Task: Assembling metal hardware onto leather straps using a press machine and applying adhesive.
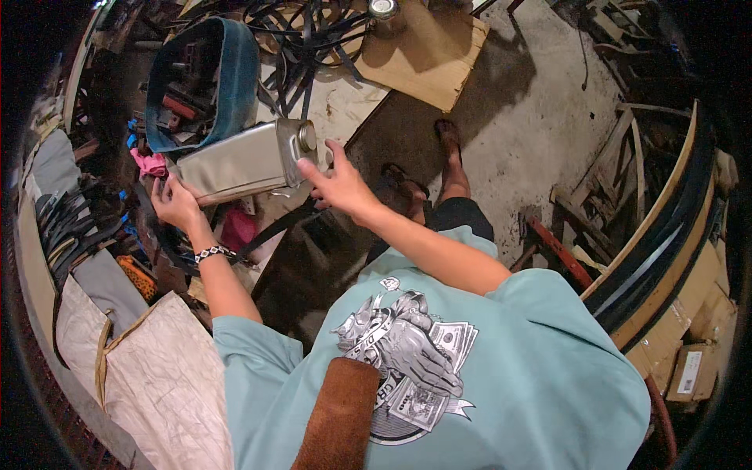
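We've got a silver rectangular metal can (233, 163) up in front of us, over the near side of the table (345, 103). Can is tilted on its side, top end with the round screw cap (306, 135) to our right, base end to our left. A thin handle (294, 149) runs along the top end beside the cap.

Left hand (177, 205): grip closed on the base end, palm side against the can, carrying it from below and the left. Patterned bracelet (211, 253) on that wrist.

Right hand (343, 185): grip part open, thumb and index well apart, right at the cap end. Thumb sits by the handle; we can't tell if it touches. Lower fingers partly hidden, so we can't tell what they're on either.

Around it: blue-green oval tub (244, 82) just beyond the can, open side toward us, reddish object (182, 107) seen through it. Tangle of black straps (309, 51) to the right of the tub, then a tan board (431, 59) with a rough edge and a round-topped jar (383, 9) near its far side. Pink cloth (149, 162) lies near our left fingers. Pale sheet (157, 376) lower left, orange textured item (137, 276) above it. Concrete floor (540, 125) to the right, cardboard box (693, 372) lower right.
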Motion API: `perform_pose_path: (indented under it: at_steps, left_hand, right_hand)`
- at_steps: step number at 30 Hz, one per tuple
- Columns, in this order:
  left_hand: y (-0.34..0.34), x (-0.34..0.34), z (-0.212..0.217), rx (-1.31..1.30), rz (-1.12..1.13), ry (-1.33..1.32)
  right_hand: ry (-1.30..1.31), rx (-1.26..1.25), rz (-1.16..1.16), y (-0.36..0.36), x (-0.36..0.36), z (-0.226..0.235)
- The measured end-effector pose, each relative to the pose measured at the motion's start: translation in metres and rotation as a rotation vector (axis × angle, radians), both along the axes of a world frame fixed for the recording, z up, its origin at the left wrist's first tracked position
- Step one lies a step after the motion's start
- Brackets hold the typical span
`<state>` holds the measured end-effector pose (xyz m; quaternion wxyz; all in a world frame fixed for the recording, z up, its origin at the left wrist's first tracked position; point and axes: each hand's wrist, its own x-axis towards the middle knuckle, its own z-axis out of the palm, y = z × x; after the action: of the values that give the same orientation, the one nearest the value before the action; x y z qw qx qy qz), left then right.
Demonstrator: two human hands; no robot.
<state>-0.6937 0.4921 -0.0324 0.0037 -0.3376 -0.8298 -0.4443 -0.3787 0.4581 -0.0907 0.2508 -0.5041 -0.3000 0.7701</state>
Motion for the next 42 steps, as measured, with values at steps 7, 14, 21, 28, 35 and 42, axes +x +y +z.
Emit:
perform_pose_path:
  at_steps: [7,14,21,28,35,42]
  left_hand:
    - [-0.009,0.029,0.006,-0.026,0.011,0.048]
    - [-0.046,0.031,-0.011,0.215,0.299,-0.337]
    - [-0.052,0.089,-0.046,0.530,0.328,-0.786]
    - [-0.044,0.159,-0.152,0.755,0.235,-1.323]
    - [-0.024,0.197,-0.107,0.545,0.463,-1.241]
    - [-0.067,0.154,-0.077,0.496,0.229,-0.779]
  right_hand:
    - [0.382,-0.343,-0.316,0.015,-0.011,0.015]
    - [0.076,0.165,-0.214,0.001,-0.027,0.001]
    - [0.015,0.534,-0.144,0.039,0.035,0.071]
    - [-0.475,0.805,-0.054,0.047,0.060,0.143]
    - [-0.547,0.896,-0.083,0.056,0.070,0.135]
    - [-0.501,0.847,-0.086,0.058,0.065,0.134]
